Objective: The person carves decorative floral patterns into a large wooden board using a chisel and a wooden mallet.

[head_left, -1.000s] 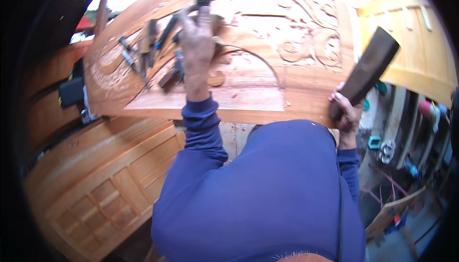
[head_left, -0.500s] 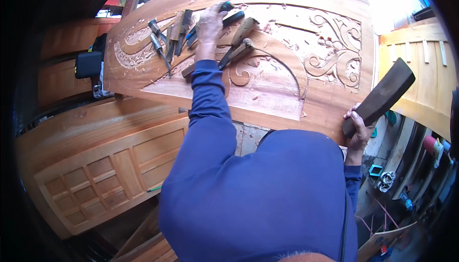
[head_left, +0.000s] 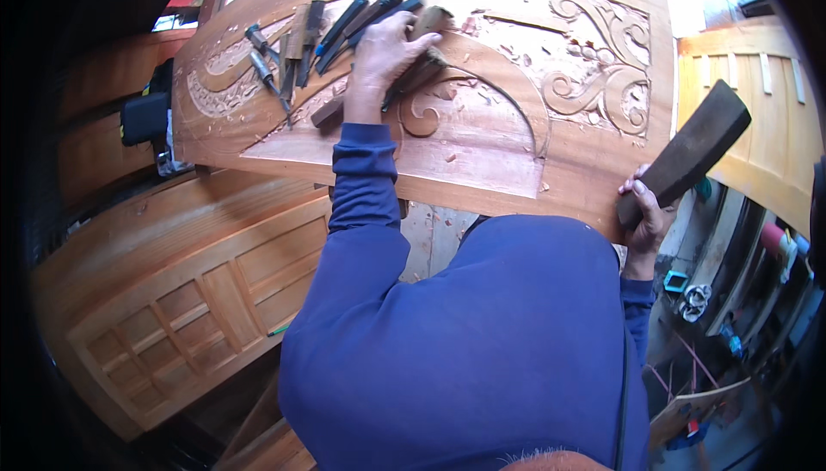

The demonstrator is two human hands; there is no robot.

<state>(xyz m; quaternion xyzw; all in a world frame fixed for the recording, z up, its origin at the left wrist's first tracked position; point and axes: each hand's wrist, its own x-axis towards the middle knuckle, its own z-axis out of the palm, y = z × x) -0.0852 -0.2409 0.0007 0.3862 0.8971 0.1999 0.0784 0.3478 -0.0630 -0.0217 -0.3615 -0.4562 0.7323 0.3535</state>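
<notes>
My left hand (head_left: 383, 58) has its fingers curled round a pale wooden-handled chisel (head_left: 433, 22) among several carving tools (head_left: 344, 24) with dark and wooden handles on the carved wooden panel (head_left: 594, 178). A silver chisel (head_left: 271, 80) lies at the left of the group, and another wooden handle (head_left: 422, 75) is beside my left hand. My right hand (head_left: 644, 213) grips a dark wooden block mallet (head_left: 693, 135), raised at a slant at the panel's near right edge. Relief scrolls (head_left: 602, 110) and loose shavings cover parts of the panel.
A panelled door (head_left: 224, 316) leans below on the left. A dark case (head_left: 142, 118) is at the panel's left. A pale slatted board (head_left: 748, 127) stands on the right, above planks (head_left: 723, 247) and small clutter. My blue-clad body fills the lower middle.
My left hand has moved right along the tool pile from a dark-capped handle to the pale wooden one, fingers now curled there. My right hand still holds the mallet.
</notes>
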